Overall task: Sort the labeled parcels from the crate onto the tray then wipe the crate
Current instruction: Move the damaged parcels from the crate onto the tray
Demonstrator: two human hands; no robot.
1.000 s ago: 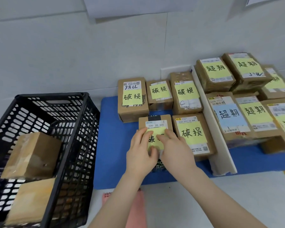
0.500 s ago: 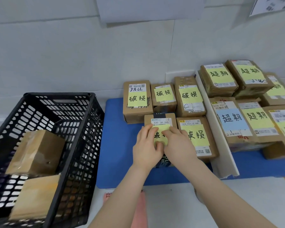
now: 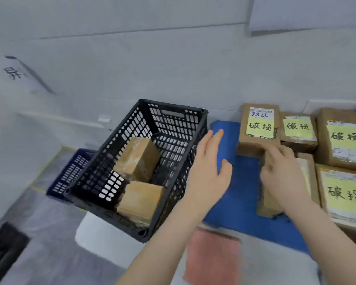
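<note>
A black lattice crate (image 3: 174, 114) stands left of centre and holds two brown parcels, one behind (image 3: 137, 159) and one in front (image 3: 141, 200). To its right lies the blue tray (image 3: 243, 212) with several brown parcels carrying yellow notes, such as the back-left one (image 3: 259, 128). My left hand (image 3: 209, 171) hovers open between the crate and the tray, holding nothing. My right hand (image 3: 284, 175) rests with loosely bent fingers on the front-left parcel (image 3: 267, 204) on the tray, covering its label.
A pink cloth (image 3: 212, 258) lies on the white table in front of the tray. A dark blue crate (image 3: 70, 173) sits on the floor behind the black one. The wall is close behind.
The view has swung left. My left hand has lifted off the front parcel and moved left toward the crate. My right hand stays on that parcel.
</note>
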